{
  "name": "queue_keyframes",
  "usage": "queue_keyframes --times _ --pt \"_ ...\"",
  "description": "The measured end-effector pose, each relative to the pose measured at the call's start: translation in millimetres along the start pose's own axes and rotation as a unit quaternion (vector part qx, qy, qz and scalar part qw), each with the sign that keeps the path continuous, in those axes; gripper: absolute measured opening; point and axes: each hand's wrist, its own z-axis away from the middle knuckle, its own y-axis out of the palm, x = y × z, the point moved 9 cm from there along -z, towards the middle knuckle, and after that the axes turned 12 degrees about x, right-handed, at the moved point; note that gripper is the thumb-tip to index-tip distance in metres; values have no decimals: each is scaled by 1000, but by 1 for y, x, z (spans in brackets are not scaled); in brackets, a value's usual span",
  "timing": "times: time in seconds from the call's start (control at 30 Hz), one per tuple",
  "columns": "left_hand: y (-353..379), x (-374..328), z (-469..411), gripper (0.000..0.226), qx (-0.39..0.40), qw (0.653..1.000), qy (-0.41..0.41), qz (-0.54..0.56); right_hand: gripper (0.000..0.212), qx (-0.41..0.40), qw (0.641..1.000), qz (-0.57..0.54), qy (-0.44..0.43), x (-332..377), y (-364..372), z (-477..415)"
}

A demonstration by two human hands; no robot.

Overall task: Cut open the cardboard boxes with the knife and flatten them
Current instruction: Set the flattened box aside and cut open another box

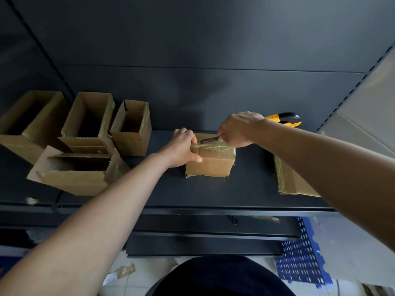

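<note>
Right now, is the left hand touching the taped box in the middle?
Touching. The head view shows the left hand gripping the taped box: fingers curled over its top left edge, thumb pressed on the front face.

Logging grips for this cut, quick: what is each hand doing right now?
Left hand: grips the taped box at its top edge.
Right hand: holds the knife, blade on the box's tape.

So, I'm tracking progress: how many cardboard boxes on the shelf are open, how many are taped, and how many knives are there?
Open cardboard boxes: 4
Taped cardboard boxes: 2
Utility knife: 1
Total: 7
</note>
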Motion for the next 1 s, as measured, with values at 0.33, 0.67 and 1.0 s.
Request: queue_keyframes --times 0.33,0.67,1.0 --pt "-1 -6 -4 50 37 999 17 -30 22 71 997 16 26 12 -13 0" --pt "-1 -11 -3 46 42 997 -16 -60 14 46 997 56 36 3 -1 5" --pt "-2 -16 -2 36 38 996 -25 -73 21 44 998 28 45 -26 29 22"
